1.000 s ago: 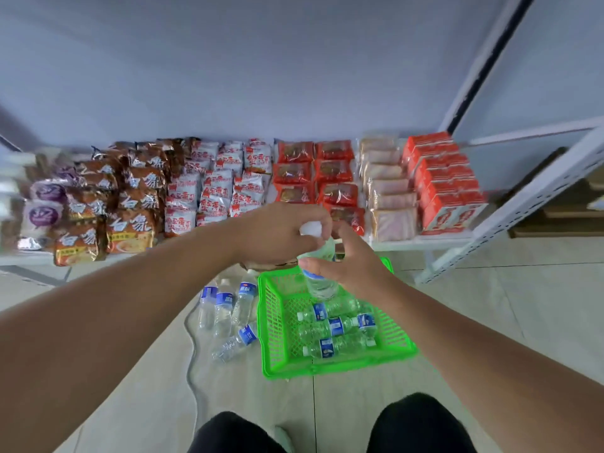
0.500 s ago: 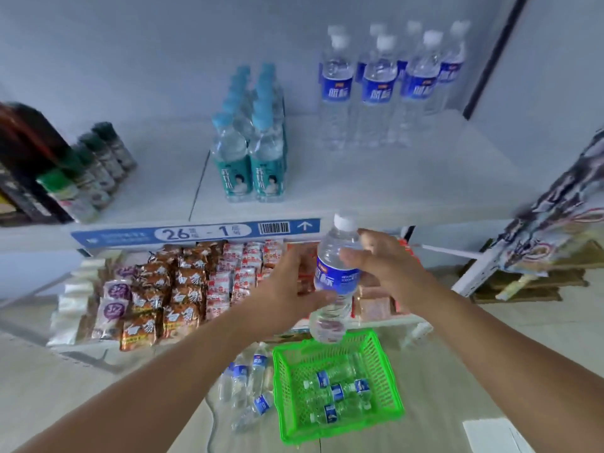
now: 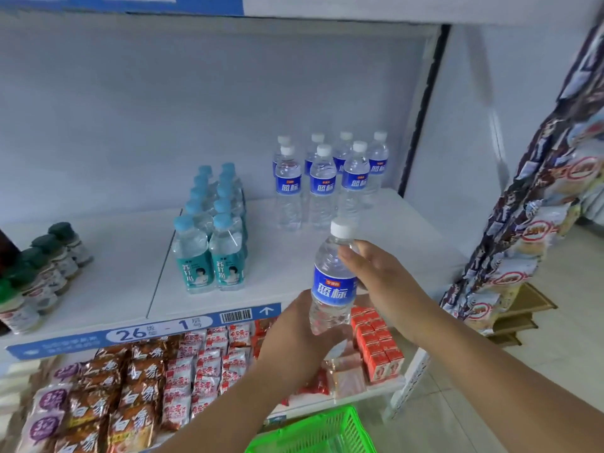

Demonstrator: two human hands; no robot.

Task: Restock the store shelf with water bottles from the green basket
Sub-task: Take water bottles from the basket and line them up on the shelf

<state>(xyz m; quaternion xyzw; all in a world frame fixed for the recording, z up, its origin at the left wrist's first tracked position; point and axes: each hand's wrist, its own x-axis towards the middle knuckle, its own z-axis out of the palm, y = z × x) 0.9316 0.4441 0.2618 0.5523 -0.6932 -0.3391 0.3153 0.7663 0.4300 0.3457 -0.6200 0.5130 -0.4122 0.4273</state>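
I hold one clear water bottle (image 3: 333, 282) with a blue label and white cap upright in front of the white shelf (image 3: 327, 269). My left hand (image 3: 294, 341) grips its lower body. My right hand (image 3: 376, 279) holds it just below the cap, fingers curled round the neck and shoulder. Several matching blue-label bottles (image 3: 323, 181) stand in rows at the back right of the shelf. Only the far rim of the green basket (image 3: 313, 429) shows at the bottom edge.
Teal-capped bottles (image 3: 212, 233) stand in two rows mid-shelf, small dark-capped jars (image 3: 42, 263) at the left. Snack packets (image 3: 130, 387) and red cartons (image 3: 376, 344) fill the lower shelf. A rack of hanging snack bags (image 3: 529, 230) stands at the right.
The bottle rose from the basket to shelf height, held in both hands. My view tilted up, so the basket dropped to the bottom edge and the shelf fills the frame.
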